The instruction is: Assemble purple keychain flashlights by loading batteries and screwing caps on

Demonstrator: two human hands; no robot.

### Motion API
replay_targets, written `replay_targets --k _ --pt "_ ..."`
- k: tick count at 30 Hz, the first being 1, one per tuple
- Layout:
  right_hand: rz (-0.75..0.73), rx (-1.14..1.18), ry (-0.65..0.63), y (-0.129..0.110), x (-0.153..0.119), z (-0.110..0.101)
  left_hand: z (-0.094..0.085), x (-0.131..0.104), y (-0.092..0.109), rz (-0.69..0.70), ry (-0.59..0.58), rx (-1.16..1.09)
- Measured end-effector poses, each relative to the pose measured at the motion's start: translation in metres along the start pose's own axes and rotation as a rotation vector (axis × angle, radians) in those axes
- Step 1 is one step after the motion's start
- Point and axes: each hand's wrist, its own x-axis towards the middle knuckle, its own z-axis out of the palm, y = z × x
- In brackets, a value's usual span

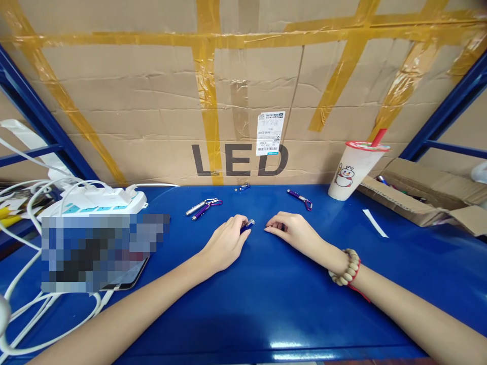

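Observation:
My left hand [227, 242] is closed around a small blue tube [246, 226] with a silvery end that points up and to the right. Just right of it, my right hand [289, 229] has its thumb and fingertips pinched together; anything between them is too small to make out. Beyond my left hand lie a silver penlight [196, 207] and a purple penlight [205, 210], each with a clip. Another purple penlight [299, 196] with a clip lies behind my right hand. Several tiny parts [243, 187] rest by the cardboard at the back.
A cup with a red straw [348, 170] stands at the back right, beside an open cardboard box [403, 205] and a white strip [375, 223]. At the left are a power strip [125, 202], white cables and a partly blurred device. A large carton [152, 111] closes off the back.

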Motion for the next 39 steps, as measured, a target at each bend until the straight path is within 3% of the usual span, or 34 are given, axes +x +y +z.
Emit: replay_targets --k 6,13,17,22,39 --pt "-0.071 -0.009 0.022 0.001 -0.002 0.0 -0.002 0.0 0.001 0.049 -0.005 -0.007" --pt "0.0 -0.108 0.041 0.009 0.0 -0.002 0.0 0.0 -0.001 0.202 0.017 0.163" --pt "0.028 -0.021 0.087 0.004 0.0 -0.002 0.002 0.0 -0.003 0.226 0.017 0.21" --pt "-0.098 0.105 0.225 -0.016 -0.003 0.001 0.003 0.0 -0.005 0.267 0.028 0.243" --pt "-0.256 0.158 0.253 -0.028 -0.007 0.003 0.005 -0.001 -0.006 0.275 0.015 0.255"
